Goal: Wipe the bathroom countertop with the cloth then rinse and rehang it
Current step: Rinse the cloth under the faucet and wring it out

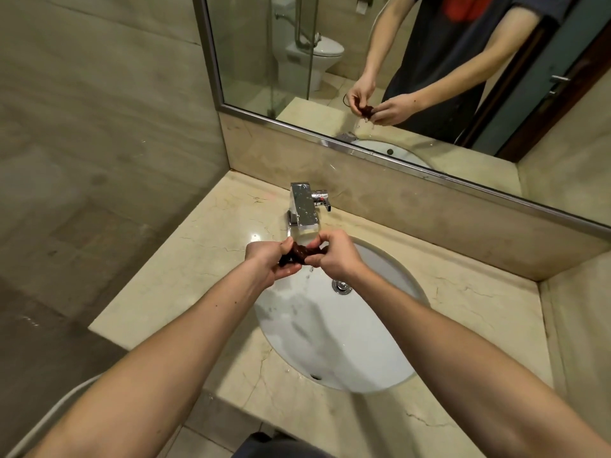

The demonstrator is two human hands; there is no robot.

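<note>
Finding: the dark cloth [301, 252] was bunched into a twisted wad just in front of the faucet [304, 206] spout, over the basin [347, 342]. The left hand [268, 261] gripped one end and the right hand [338, 259] pinched the other, fingers curled tight. Drops fell in front of the faucet toward the drain [341, 286].

Assessment: the cloth was probably held there for wringing, so that runoff landed in the basin and not on the surface [198, 259] left of the faucet. Whether the faucet was running could not be confirmed. Rehanging was not yet done.
</note>
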